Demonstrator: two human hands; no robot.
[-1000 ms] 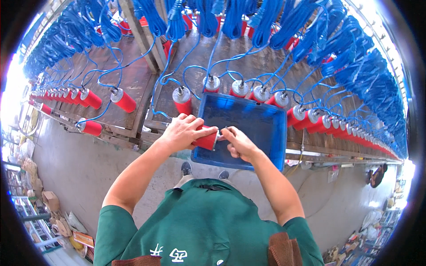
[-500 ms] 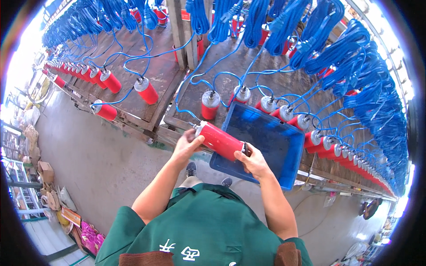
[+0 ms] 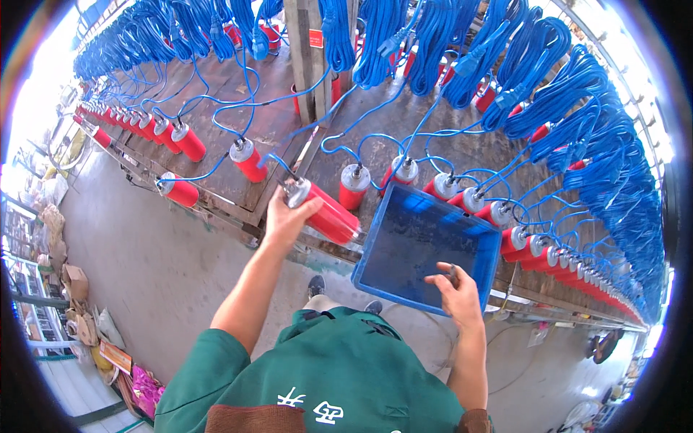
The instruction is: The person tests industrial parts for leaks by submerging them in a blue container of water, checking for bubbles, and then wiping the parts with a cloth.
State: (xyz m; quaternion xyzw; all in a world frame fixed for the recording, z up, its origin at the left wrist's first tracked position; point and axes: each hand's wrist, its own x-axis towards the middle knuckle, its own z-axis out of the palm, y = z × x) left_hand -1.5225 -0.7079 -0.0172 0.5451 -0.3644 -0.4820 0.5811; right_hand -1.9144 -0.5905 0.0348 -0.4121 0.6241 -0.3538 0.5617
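Observation:
A red cylinder (image 3: 331, 213) with a grey metal cap and a blue cord is in my left hand (image 3: 286, 219), whose fingers wrap round the capped end. It tilts down to the right, in front of the bench edge and left of the blue plastic tray (image 3: 492, 270). My right hand (image 3: 460, 294) is over the tray's near right part, apart from the cylinder. Its thumb and fingers are bent round a small dark thing (image 3: 453, 273) that is too small to name. Just behind the held cylinder, another red cylinder (image 3: 354, 189) stands upright.
Rows of red capped cylinders (image 3: 534, 245) line the wooden bench (image 3: 332, 162) on both sides. Coiled blue cables (image 3: 534, 65) with plugs hang above it. A wooden post (image 3: 303, 65) rises in the middle. One cylinder (image 3: 178, 189) lies tilted at the left bench edge.
My right hand has let go of the cylinder's lower end and moved right and down over the tray. My left hand has carried the cylinder to the left.

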